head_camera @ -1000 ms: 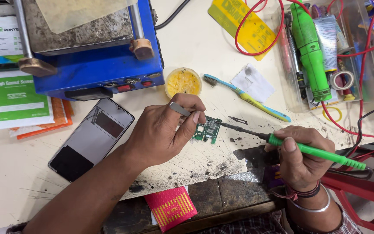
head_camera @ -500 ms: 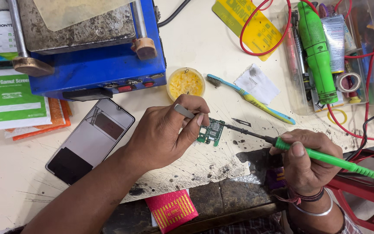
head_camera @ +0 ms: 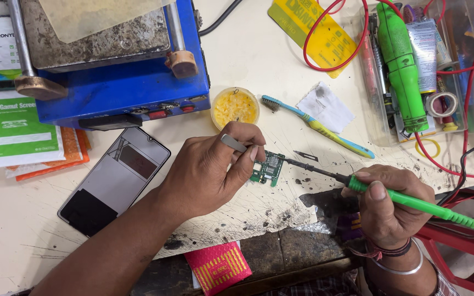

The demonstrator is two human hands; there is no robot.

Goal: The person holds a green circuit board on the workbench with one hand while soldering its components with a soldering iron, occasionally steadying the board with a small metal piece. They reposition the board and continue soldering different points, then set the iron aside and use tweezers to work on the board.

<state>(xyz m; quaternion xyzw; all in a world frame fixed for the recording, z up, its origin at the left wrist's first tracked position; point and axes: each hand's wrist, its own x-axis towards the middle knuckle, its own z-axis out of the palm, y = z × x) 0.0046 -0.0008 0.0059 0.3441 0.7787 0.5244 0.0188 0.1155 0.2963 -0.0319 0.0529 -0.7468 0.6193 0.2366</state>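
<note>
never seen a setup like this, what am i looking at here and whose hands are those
This is one view from a camera worn on a person's head, looking down at their own two bare hands at a scratched white workbench.

The left hand pinches tweezers against a small green circuit board. The right hand holds a green-handled soldering iron, its dark tip reaching the board's edge.

Around them lie a phone with its back off, a blue machine with a metal plate, a small pot of yellow paste, a toothbrush, a clear tray of tools and red wires.
</note>
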